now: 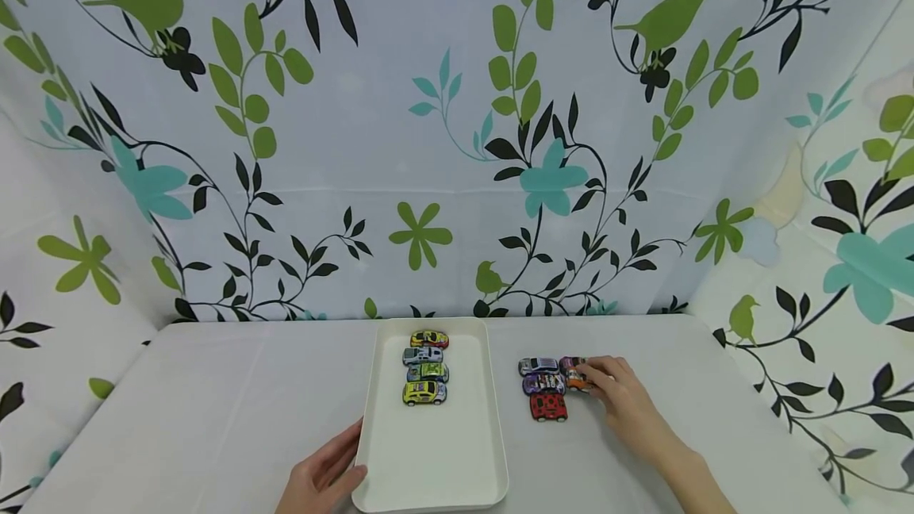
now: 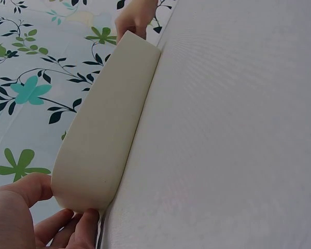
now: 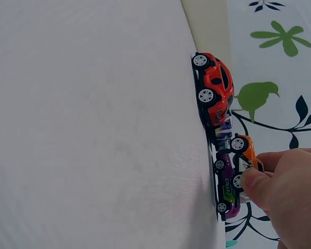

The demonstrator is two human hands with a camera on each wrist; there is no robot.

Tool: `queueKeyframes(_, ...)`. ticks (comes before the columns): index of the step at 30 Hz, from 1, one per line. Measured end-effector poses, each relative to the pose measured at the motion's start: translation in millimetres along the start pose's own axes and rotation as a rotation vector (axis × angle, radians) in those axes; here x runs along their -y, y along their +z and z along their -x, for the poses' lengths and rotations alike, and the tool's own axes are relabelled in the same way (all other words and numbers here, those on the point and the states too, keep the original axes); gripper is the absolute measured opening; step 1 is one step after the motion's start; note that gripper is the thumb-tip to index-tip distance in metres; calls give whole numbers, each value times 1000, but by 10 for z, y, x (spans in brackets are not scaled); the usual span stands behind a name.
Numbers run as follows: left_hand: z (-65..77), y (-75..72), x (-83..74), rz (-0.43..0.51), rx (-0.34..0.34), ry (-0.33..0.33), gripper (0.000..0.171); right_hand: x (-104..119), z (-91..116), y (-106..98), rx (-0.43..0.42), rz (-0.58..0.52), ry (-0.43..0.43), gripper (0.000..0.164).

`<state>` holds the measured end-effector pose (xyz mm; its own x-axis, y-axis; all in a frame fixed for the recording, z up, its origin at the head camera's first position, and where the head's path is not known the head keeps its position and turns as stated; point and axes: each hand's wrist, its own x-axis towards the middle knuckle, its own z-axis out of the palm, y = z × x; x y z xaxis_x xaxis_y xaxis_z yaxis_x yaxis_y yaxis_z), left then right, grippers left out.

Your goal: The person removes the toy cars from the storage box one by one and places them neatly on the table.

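Observation:
My right hand [image 1: 631, 407] pinches an orange toy car [image 3: 240, 143] between thumb and fingers, to the right of the other cars on the table. Close by it stand a red toy car [image 1: 548, 407] with black spots, a silver toy car [image 1: 538, 366] and purple toy cars [image 1: 543, 384]. In the right wrist view one purple car [image 3: 227, 181] sits right against the orange one. At the near left side of a white tray [image 1: 428, 462], my left hand [image 1: 324, 470] grips the tray's wall, thumb at the rim. Several toy cars [image 1: 425, 393] stand in a column inside the tray.
The tray and the loose cars rest on a white-covered table [image 1: 214, 411]. A patterned cloth [image 1: 400, 141] with birds and leaves hangs behind the table and at both sides.

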<state>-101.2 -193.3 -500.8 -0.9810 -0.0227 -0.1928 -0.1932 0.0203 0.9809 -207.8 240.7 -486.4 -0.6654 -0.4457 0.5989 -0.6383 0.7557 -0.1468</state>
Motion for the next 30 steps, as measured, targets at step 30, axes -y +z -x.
queueKeyframes(30,28,-5,-48,-27,-4,34,63,-122,239,256,-103,-122,94,53)
